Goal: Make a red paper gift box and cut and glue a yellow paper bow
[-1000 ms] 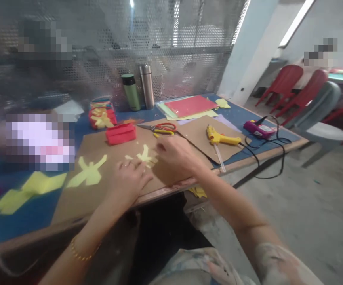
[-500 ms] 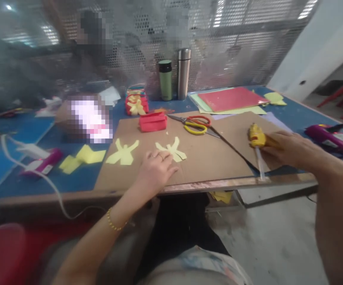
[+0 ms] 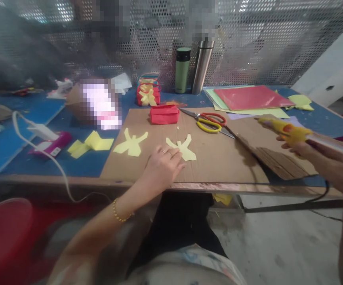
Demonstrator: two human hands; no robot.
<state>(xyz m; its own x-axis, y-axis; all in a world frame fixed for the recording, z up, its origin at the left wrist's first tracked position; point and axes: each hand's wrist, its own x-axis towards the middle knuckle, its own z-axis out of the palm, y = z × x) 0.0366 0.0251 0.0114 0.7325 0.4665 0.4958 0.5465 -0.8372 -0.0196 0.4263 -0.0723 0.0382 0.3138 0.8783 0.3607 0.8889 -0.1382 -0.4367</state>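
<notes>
My right hand [image 3: 317, 152] is wrapped round a yellow hot glue gun [image 3: 296, 134], raised above the right side of the table, with a clear glue stick out of its rear. On the cardboard sheet [image 3: 219, 166], the closed fingers of my left hand [image 3: 165, 164] hold the lower left part of a yellow paper bow [image 3: 187, 149]; that part is hidden. Flat to the left lies a second yellow paper bow [image 3: 132, 144]. A small folded red paper piece [image 3: 164, 114] sits behind them, beside scissors [image 3: 208, 123] with red and yellow handles.
Yellow paper pieces [image 3: 92, 142] and a purple power strip [image 3: 54, 144] with a white cable are at left. At the back stand a green bottle [image 3: 182, 73], a steel flask [image 3: 201, 69] and a red bag-like paper item [image 3: 148, 93]. Coloured sheets [image 3: 251, 98] lie back right.
The glue gun has been lifted in my right hand and turned, its nozzle now pointing away to the left. My left hand stays at the same paper bow. The view has shifted slightly.
</notes>
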